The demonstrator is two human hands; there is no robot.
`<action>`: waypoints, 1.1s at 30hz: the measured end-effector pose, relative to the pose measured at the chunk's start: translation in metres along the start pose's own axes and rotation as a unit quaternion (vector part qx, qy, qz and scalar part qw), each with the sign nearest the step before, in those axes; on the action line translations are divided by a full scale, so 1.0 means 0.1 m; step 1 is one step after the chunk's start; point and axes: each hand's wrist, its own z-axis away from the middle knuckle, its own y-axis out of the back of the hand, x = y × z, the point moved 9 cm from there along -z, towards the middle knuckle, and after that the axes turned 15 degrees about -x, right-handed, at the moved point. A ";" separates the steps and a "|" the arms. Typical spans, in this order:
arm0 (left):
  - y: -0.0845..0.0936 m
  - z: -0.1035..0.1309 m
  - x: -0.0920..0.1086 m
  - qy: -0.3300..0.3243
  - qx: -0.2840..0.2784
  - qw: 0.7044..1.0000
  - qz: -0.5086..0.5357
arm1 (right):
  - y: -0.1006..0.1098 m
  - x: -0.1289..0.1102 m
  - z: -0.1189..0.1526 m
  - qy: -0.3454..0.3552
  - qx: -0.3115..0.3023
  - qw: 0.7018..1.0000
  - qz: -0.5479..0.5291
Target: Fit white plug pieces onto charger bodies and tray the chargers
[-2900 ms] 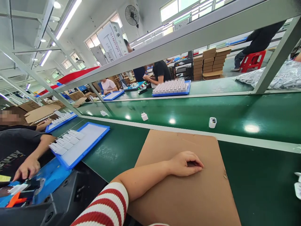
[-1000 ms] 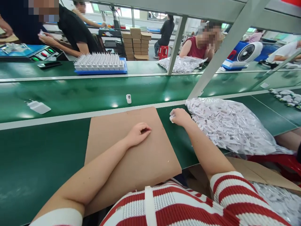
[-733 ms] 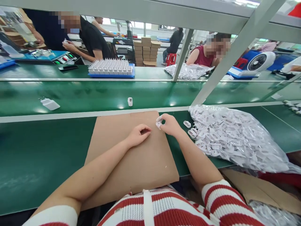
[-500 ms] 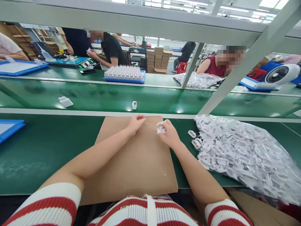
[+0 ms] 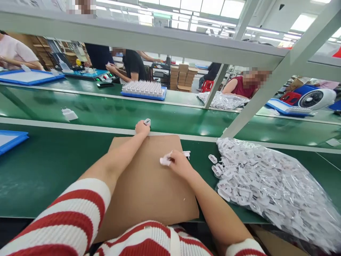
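Note:
My left hand (image 5: 142, 128) reaches to the far edge of the near bench, its fingers closed on a small white charger housing (image 5: 147, 122) with an open end. Over the brown cardboard sheet (image 5: 144, 185), my right hand (image 5: 180, 164) is closed, with white at its fingertips (image 5: 165, 160); I cannot tell finger covers from a held part there. A white plastic part with thin prongs (image 5: 187, 154) shows just beyond that hand's knuckles. Whether it is held or lying there is unclear.
A clear bag of white plastic parts (image 5: 266, 188) spreads across the right, with a few loose pieces (image 5: 212, 159) beside it. A white plug charger (image 5: 69, 114) lies on the green strip ahead. Blue trays (image 5: 13, 140), metal posts and co-workers stand around.
My left hand has moved forward and left and closed on the charger housing from the green strip. My right hand has come left and nearer over the cardboard. The view has shifted slightly.

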 end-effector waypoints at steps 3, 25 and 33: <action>-0.16 0.26 0.09 -0.076 -0.063 0.995 0.012 | 0.17 0.22 0.00 -0.039 0.048 0.958 -0.279; -0.74 1.68 0.12 -0.376 -0.246 0.889 0.088 | 0.22 -0.34 0.11 0.061 0.055 0.989 0.121; -0.72 1.71 0.16 -0.403 -0.243 0.878 0.089 | 0.02 -0.50 0.06 0.036 0.007 0.960 0.276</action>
